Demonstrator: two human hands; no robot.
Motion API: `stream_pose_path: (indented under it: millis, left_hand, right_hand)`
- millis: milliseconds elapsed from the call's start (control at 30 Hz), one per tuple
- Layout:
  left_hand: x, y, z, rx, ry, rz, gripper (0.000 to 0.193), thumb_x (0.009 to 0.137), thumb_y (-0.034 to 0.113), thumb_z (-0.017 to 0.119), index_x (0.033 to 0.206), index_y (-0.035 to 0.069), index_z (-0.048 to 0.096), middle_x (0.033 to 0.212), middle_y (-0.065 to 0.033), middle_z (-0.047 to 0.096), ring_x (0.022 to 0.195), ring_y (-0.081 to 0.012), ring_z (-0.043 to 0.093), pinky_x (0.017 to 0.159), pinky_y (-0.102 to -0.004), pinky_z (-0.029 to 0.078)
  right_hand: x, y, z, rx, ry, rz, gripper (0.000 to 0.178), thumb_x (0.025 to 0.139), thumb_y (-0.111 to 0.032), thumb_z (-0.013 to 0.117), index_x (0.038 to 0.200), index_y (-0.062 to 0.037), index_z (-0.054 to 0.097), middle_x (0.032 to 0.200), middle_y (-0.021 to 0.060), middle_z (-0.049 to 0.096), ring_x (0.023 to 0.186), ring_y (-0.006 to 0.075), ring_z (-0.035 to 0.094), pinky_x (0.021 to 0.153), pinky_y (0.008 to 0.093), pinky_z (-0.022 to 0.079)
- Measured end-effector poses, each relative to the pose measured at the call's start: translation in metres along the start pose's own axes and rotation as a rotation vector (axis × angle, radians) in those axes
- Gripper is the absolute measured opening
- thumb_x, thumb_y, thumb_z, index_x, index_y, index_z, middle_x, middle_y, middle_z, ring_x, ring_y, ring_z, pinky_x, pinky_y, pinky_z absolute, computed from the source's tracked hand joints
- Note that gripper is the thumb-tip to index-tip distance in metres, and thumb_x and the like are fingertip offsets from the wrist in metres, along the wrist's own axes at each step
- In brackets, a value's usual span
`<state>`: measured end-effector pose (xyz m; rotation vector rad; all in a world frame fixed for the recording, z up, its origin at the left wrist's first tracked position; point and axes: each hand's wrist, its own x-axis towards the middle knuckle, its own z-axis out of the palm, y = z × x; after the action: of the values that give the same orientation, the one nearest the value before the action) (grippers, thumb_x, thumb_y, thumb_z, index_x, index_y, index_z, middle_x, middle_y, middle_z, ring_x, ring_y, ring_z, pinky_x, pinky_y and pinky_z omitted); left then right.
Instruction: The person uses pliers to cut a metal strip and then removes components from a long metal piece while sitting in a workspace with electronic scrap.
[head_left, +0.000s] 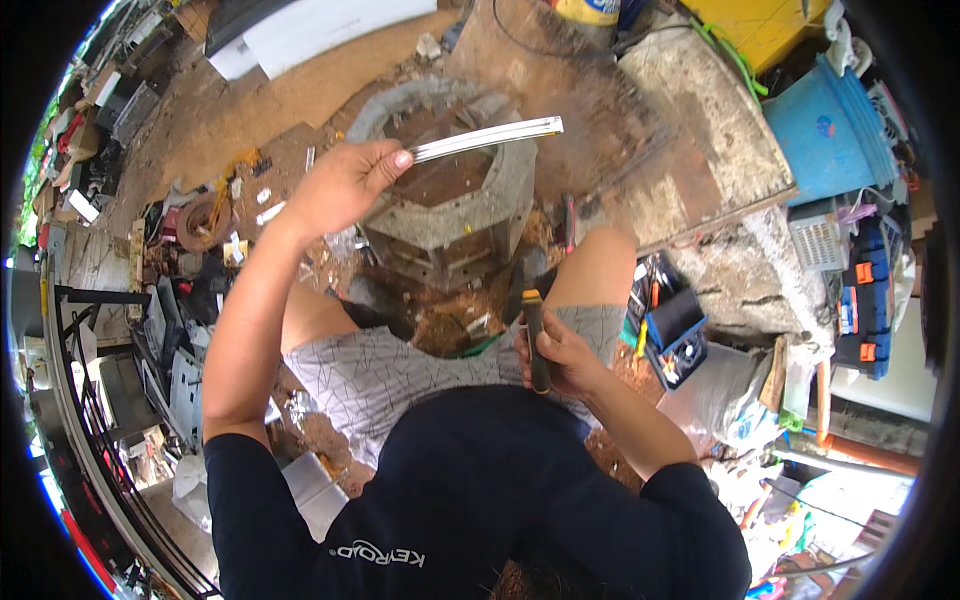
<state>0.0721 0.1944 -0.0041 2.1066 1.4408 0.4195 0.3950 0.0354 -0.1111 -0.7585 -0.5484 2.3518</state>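
Observation:
My left hand (pixel 350 185) is raised over the far side of my lap, closed on one end of a long, thin white-and-silver strip (pixel 490 138). The strip juts out to the right, slightly upward, above a grey octagonal frame (pixel 515 195) on the ground. Close to my right thigh, my right hand (pixel 562 355) wraps round a slim black handle with yellow at its ends (pixel 535 345). Its upright handle is the only part I can make out, so its exact kind is unclear. The strip and the handle are well apart.
An opened tool case (pixel 672 325) lies right of my knee. Beyond it are a stained board (pixel 690 120), a blue bucket (pixel 825 130) and a blue-and-orange box (pixel 865 310). White panels (pixel 330 35) stand at the far side. A tape roll (pixel 205 220) lies among scrap at left.

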Motion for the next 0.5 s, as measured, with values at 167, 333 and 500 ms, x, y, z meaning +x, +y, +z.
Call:
stream_pose_path:
  millis: [167, 333, 500]
  left_hand:
    - [-0.006, -0.007, 0.006, -0.039, -0.060, 0.132, 0.034, 0.097, 0.032, 0.047, 0.088, 0.001, 0.058, 0.074, -0.0146, 0.056, 0.070, -0.0304, 0.053, 0.066, -0.0405, 0.041]
    - [-0.010, -0.010, 0.002, 0.114, -0.036, 0.126, 0.035, 0.094, 0.034, 0.050, 0.081, 0.002, 0.057, 0.071, -0.0137, 0.054, 0.073, -0.0341, 0.052, 0.068, -0.0419, 0.038]
    - [-0.011, -0.013, 0.003, 0.321, 0.096, 0.206, 0.048, 0.091, 0.046, 0.050, 0.068, 0.005, 0.055, 0.067, -0.0096, 0.051, 0.074, -0.0306, 0.052, 0.076, -0.0405, 0.034]
  right_hand:
    - [-0.009, 0.035, 0.005, -0.308, 0.104, 0.056, 0.066, 0.074, -0.043, 0.079, 0.116, -0.0067, 0.044, 0.084, 0.0048, 0.057, 0.079, 0.0174, 0.059, 0.077, 0.0372, 0.051]
    - [-0.034, 0.023, 0.031, -0.136, -0.028, 0.010, 0.063, 0.084, -0.033, 0.071, 0.131, -0.0018, 0.042, 0.116, 0.0146, 0.058, 0.095, 0.0181, 0.060, 0.091, 0.0335, 0.047]
    - [-0.035, 0.002, 0.043, -0.287, -0.032, 0.072, 0.061, 0.093, -0.021, 0.057, 0.143, -0.0063, 0.024, 0.126, 0.0152, 0.053, 0.099, 0.0192, 0.059, 0.093, 0.0348, 0.046]
